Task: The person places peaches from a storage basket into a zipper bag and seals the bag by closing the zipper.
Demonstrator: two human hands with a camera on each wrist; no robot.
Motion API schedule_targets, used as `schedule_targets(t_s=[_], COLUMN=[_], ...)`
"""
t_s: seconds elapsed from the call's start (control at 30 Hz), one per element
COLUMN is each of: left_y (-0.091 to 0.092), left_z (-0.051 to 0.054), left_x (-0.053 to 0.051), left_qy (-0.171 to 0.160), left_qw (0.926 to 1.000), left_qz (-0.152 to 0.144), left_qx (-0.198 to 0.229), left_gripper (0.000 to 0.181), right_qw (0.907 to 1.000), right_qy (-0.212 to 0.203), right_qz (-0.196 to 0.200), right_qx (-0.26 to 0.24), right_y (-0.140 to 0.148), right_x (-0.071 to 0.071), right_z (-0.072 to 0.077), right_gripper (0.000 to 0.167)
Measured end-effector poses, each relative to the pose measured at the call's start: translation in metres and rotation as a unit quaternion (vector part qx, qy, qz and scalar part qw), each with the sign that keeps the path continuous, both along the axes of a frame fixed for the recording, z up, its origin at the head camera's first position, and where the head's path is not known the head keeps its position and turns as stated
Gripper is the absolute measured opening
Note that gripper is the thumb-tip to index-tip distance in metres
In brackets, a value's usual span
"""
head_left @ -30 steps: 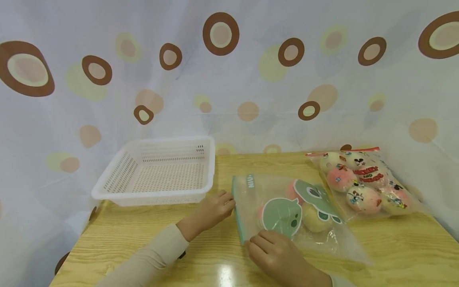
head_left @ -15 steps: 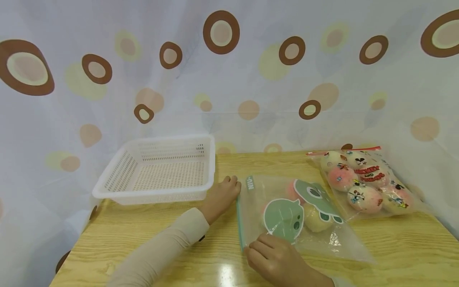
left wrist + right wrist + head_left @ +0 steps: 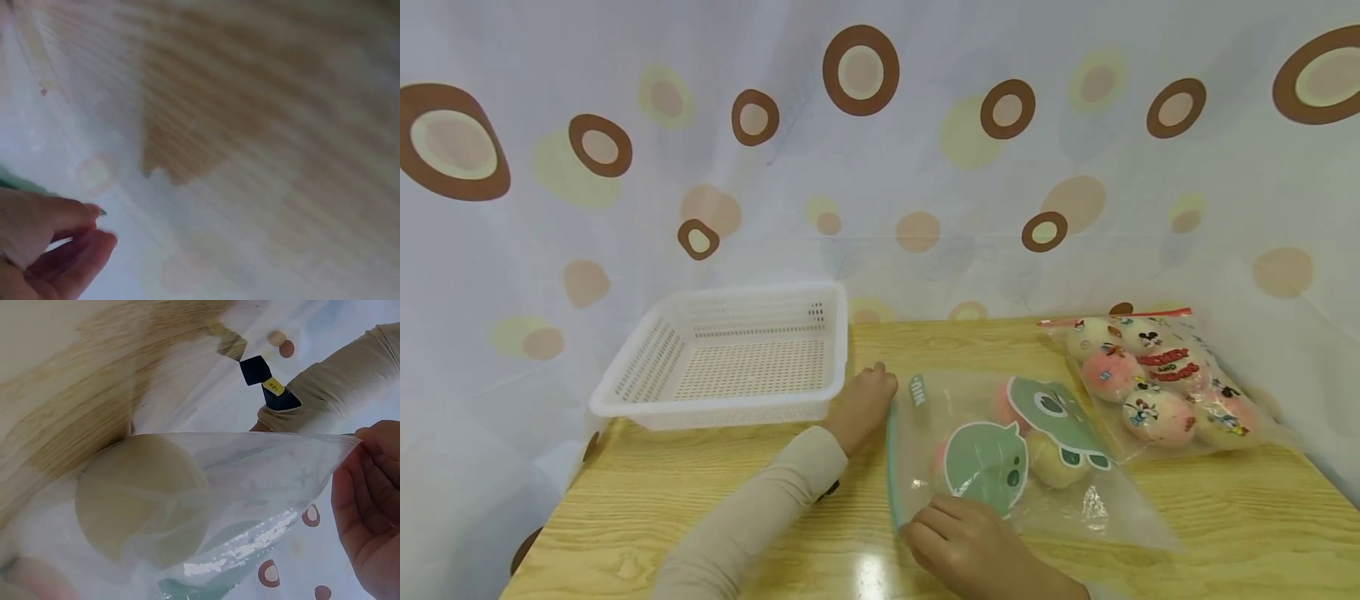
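Observation:
A clear zip bag (image 3: 925,454) with a teal top strip and a green animal print lies on the table, holding several round pink and cream things (image 3: 1054,462). At the far end of the strip my left hand (image 3: 863,406) pinches the bag's corner; in the left wrist view a bit of green shows at the thumb and fingertip. My right hand (image 3: 973,546) pinches the near corner of the strip, which the right wrist view shows as a raised, pointed corner. Through the plastic there, a large cream round thing (image 3: 140,500) shows.
Left of the bag stands a white perforated plastic basket (image 3: 722,408). A second zip bag (image 3: 1165,375), red-topped with cartoon prints, lies at the right, full of pink and cream round things. A patterned curtain (image 3: 917,150) hangs behind the wooden table (image 3: 625,500).
My left hand has slid away along the teal strip, from its upper part to the far corner. My right hand keeps its hold on the near corner, with barely any movement.

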State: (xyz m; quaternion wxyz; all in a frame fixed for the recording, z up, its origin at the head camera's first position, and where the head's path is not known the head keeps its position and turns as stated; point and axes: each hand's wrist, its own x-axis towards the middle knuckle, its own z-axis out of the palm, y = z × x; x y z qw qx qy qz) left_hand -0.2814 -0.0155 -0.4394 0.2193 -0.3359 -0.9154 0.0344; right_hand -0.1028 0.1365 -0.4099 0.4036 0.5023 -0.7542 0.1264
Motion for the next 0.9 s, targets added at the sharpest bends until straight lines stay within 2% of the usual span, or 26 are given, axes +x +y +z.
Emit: schedule_targets(t_s=[0.03, 0.1, 0.17, 0.27, 0.33, 0.4, 0.43, 0.47, 0.53, 0.6, 0.63, 0.73, 0.83, 0.9], left_y=[-0.001, -0.003, -0.004, -0.005, -0.005, -0.005, -0.006, -0.006, -0.006, -0.006, -0.006, -0.007, -0.01, -0.012], left_z=[0.0, 0.0, -0.001, 0.001, 0.003, 0.005, 0.005, 0.005, 0.005, 0.004, 0.003, 0.004, 0.006, 0.005], left_x=[0.0, -0.001, -0.001, 0.003, 0.007, 0.011, 0.013, 0.015, 0.017, 0.017, 0.018, 0.019, 0.02, 0.021], left_qy=[-0.045, -0.137, -0.211, -0.288, -0.33, -0.363, -0.377, -0.385, -0.39, -0.383, -0.379, -0.365, -0.355, -0.349], left_qw=[0.9986, 0.9861, 0.9647, 0.93, 0.9062, 0.8848, 0.8751, 0.8697, 0.8652, 0.8693, 0.8716, 0.8778, 0.8823, 0.8849], left_qz=[0.003, 0.011, 0.025, 0.04, 0.039, 0.035, 0.035, 0.032, 0.03, 0.029, 0.027, 0.023, 0.007, -0.005], left_qx=[0.027, 0.093, 0.155, 0.224, 0.262, 0.29, 0.302, 0.308, 0.314, 0.312, 0.31, 0.309, 0.309, 0.308], left_gripper=[0.01, 0.009, 0.018, 0.034, 0.038, 0.041, 0.041, 0.041, 0.04, 0.037, 0.035, 0.031, 0.029, 0.027], right_qw=[0.9998, 0.9984, 0.9945, 0.9819, 0.9643, 0.9413, 0.9282, 0.9133, 0.8865, 0.8626, 0.8467, 0.8083, 0.7749, 0.7559], right_qy=[-0.019, -0.056, -0.103, -0.179, -0.242, -0.303, -0.334, -0.367, -0.417, -0.461, -0.486, -0.541, -0.577, -0.597], right_qz=[0.002, -0.004, -0.014, -0.061, -0.104, -0.141, -0.153, -0.164, -0.182, -0.187, -0.192, -0.207, -0.243, -0.259], right_qx=[-0.002, -0.007, -0.008, -0.011, -0.025, -0.048, -0.06, -0.068, -0.082, -0.094, -0.099, -0.105, -0.086, -0.074], right_y=[0.0, 0.002, 0.008, 0.024, 0.039, 0.058, 0.068, 0.079, 0.102, 0.123, 0.132, 0.152, 0.166, 0.173], right_x=[0.0, 0.0, 0.0, -0.004, -0.01, -0.021, -0.027, -0.032, -0.045, -0.058, -0.065, -0.088, -0.109, -0.118], right_z=[-0.001, 0.0, 0.006, 0.022, 0.036, 0.048, 0.053, 0.058, 0.062, 0.063, 0.061, 0.051, 0.036, 0.027], right_gripper=[0.03, 0.03, 0.026, 0.016, 0.014, 0.015, 0.017, 0.019, 0.024, 0.028, 0.031, 0.035, 0.037, 0.041])
